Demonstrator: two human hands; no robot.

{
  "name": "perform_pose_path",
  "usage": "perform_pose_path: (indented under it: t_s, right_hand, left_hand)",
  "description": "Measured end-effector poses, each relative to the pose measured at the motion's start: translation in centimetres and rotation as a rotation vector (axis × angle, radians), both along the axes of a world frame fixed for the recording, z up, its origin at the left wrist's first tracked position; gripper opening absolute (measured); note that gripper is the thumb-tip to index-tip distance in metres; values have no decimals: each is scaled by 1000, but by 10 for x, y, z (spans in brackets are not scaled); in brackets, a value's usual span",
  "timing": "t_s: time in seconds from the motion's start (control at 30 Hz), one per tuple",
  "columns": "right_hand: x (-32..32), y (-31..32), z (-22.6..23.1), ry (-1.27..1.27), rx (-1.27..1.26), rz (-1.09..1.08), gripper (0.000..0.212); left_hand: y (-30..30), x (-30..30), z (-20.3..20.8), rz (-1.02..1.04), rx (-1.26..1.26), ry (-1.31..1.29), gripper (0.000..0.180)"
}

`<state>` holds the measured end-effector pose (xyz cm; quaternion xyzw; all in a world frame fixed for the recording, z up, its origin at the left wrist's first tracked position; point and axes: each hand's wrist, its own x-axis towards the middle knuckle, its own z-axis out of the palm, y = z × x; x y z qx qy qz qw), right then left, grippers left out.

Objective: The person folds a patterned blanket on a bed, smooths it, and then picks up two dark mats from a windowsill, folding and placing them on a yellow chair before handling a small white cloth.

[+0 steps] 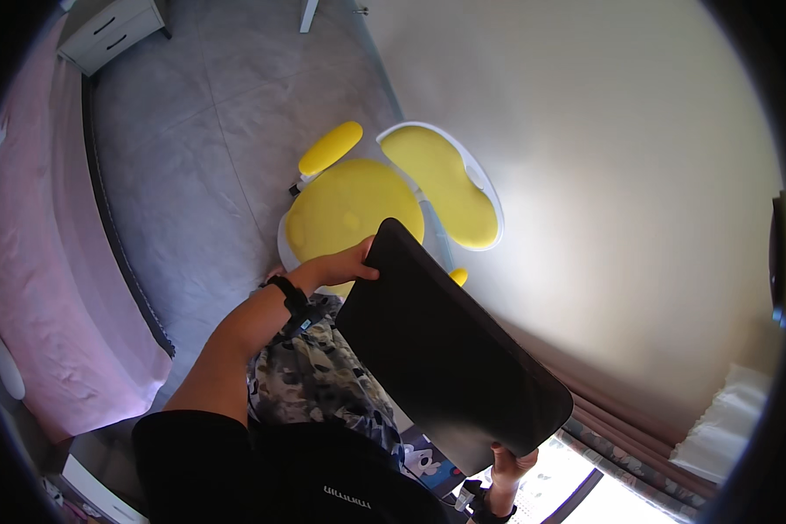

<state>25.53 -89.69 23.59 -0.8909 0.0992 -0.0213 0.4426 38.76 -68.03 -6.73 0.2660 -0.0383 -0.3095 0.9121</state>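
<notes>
Starting from the left: pink bed (44, 288) along the edge, then the left hand (345, 265) clamped on the top corner of a big black flat pad (450, 349), tilted above a yellow chair (354, 205). Right hand (508, 461) pinches its lower edge, near the curtain (637, 419).

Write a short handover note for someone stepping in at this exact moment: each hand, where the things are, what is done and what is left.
Left hand: grips the upper corner of the black flat pad.
Right hand: grips its lower edge.
The pad is held tilted in the air, in front of the body, above the yellow chair.
Done: pad lifted in both hands.
Left: it has not been set down anywhere yet.
</notes>
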Motion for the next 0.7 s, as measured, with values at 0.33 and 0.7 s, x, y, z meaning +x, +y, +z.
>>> perform_pose_path:
  t_s: [0.33, 0.7]
  right_hand:
    - [-7, -5, -2, 4, -46, 51, 10]
    - [-17, -15, -2, 69, -78, 28, 8]
  left_hand:
    - [0, -39, -36, -402, 127, 35, 50]
    - [-11, -48, -34, -259, 202, 96, 34]
